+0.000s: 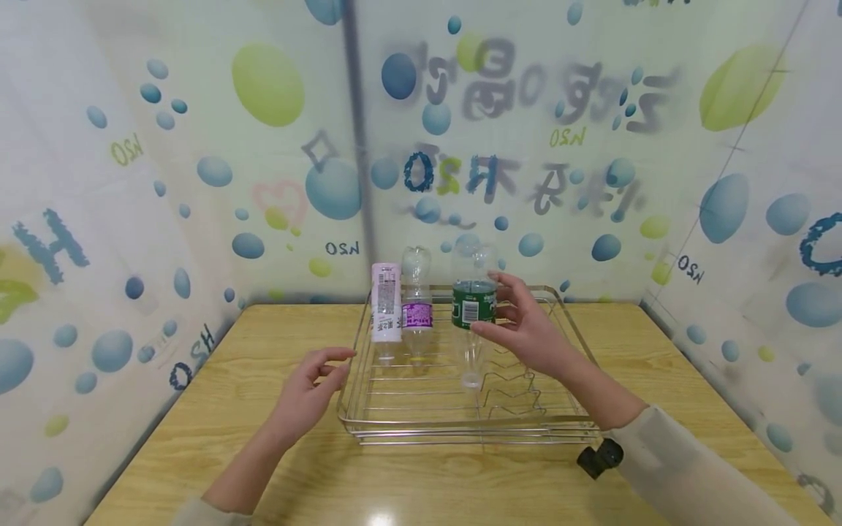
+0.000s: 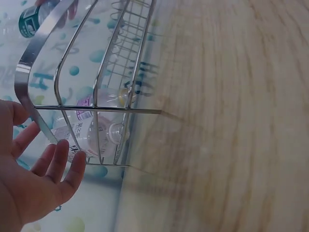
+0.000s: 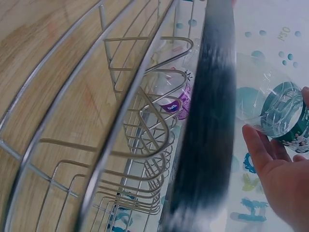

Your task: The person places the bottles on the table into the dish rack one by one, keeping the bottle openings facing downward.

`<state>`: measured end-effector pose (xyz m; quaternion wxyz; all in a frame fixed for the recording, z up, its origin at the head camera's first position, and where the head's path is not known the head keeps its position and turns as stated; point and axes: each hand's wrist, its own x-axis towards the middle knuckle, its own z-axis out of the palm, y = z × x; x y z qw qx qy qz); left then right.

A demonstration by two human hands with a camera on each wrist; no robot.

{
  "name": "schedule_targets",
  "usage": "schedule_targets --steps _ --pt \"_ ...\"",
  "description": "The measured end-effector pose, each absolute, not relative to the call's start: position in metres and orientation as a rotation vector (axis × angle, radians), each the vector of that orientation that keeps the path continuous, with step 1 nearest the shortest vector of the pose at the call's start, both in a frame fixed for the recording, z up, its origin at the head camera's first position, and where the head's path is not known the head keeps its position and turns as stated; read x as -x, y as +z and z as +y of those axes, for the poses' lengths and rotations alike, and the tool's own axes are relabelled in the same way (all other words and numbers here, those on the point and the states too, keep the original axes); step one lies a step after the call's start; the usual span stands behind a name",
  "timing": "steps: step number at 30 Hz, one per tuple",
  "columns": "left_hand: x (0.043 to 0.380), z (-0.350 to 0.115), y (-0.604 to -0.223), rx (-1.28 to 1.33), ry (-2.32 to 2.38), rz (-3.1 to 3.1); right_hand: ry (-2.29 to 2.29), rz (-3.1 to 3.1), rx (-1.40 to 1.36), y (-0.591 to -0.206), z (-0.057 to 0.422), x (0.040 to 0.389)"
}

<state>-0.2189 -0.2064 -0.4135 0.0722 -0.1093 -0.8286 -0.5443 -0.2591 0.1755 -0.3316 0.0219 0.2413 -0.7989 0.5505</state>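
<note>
My right hand [image 1: 529, 332] grips a clear plastic bottle with a green label [image 1: 468, 310], thumb on the near side and fingers round the right. The bottle is upside down, its neck pointing into a wire dish rack [image 1: 421, 424]. In the right wrist view the bottle [image 3: 268, 104] shows beyond the rack's rim. Beside the rack's left edge, my left hand [image 1: 309, 391] holds nothing, its fingers loosely bent; in the left wrist view its fingertips [image 2: 62, 147] are right at the rim. Upside down in the rack's left part stand a white-labelled bottle [image 1: 386, 299] and a purple-labelled bottle [image 1: 416, 314].
Zigzag wire dividers [image 1: 516, 398] run along the rack's right part. The rack stands on a wooden table [image 1: 263, 475], with a patterned curtain [image 1: 276, 219] close behind and at both sides. A black wrist camera [image 1: 600, 458] is on my right sleeve.
</note>
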Motion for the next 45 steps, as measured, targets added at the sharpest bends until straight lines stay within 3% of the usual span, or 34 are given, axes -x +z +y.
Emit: schedule_targets --steps 11,26,45 --pt "0.22 -0.206 -0.429 0.415 -2.034 -2.42 1.725 -2.452 -0.687 -0.316 0.167 0.271" --pt "0.217 -0.205 -0.433 0.446 -2.095 -2.377 1.786 -2.453 -0.537 -0.294 0.144 0.296" --pt "0.219 -0.203 -0.435 0.45 -2.105 -2.36 1.96 -2.253 -0.443 -0.306 0.114 0.342"
